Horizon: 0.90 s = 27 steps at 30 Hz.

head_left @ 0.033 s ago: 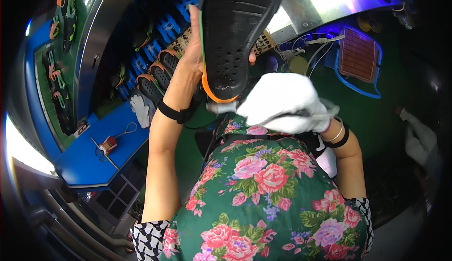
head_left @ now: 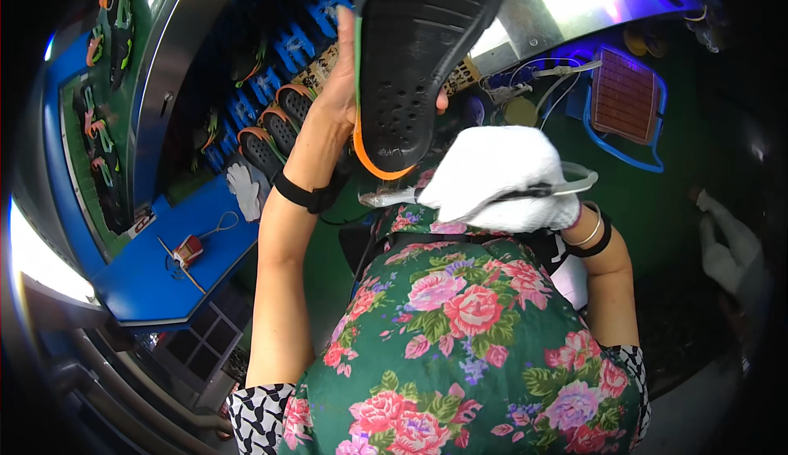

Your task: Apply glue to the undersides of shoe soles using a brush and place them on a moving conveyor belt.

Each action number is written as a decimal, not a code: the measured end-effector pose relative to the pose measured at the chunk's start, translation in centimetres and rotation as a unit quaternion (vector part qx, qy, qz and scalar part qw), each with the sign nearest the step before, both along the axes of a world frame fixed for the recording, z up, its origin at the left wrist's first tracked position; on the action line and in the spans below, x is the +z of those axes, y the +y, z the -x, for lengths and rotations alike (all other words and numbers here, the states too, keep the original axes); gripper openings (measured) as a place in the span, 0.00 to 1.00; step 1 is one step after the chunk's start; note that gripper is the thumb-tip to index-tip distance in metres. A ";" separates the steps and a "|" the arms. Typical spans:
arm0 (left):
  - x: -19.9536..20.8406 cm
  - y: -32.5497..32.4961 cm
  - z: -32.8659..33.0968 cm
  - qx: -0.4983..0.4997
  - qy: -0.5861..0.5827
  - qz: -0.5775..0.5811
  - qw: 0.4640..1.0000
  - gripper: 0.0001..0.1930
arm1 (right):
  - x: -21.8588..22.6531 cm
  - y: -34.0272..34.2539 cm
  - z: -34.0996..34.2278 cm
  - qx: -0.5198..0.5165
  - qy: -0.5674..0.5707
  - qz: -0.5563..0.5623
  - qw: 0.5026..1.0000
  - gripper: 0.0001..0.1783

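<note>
My bare left hand (head_left: 332,98) is closed on a black shoe sole (head_left: 398,85), with fingertips showing past its right edge. The sole has small holes in the heel part and an orange and green rim; its upper end runs out of view. A white cloth glove covers my right hand (head_left: 497,176), which is closed round a slim brush-like tool (head_left: 390,197). The tool's tip points left, just below the sole's orange heel end and apart from it. A clear tube (head_left: 579,180) curves out behind the glove.
Several similar soles (head_left: 283,122) lie on the left beside a row of blue holders. On a blue table (head_left: 148,287) are a white glove (head_left: 245,192) and a small red object (head_left: 188,250). A stool with a brown slatted seat (head_left: 624,98) stands at the right. Another person's legs (head_left: 726,241) show at far right.
The tool's tip has moved slightly down and left, away from the sole's heel end. The sole has shifted a little to the right with my left hand.
</note>
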<state>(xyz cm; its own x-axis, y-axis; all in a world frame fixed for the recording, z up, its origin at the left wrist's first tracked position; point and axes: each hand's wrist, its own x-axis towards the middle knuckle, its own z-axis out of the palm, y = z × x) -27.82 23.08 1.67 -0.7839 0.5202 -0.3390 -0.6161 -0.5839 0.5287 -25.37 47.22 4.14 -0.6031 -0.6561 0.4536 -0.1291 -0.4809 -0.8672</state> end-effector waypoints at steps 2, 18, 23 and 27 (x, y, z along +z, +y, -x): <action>-0.5 -0.1 0.0 -0.045 -0.011 -0.007 0.999 0.55 | -0.2 0.0 0.1 -0.041 0.064 -0.023 0.997 0.12; -0.8 0.5 1.4 -0.098 -0.114 0.228 0.962 0.33 | -1.4 0.4 0.6 0.009 0.251 -0.086 0.964 0.17; -0.2 0.7 1.7 -0.129 -0.118 0.212 0.962 0.36 | -1.9 0.4 1.6 -0.033 0.198 -0.070 0.977 0.13; -0.5 0.9 1.6 -0.085 -0.150 0.186 0.967 0.40 | -0.5 1.3 2.1 0.050 0.036 -0.026 0.998 0.07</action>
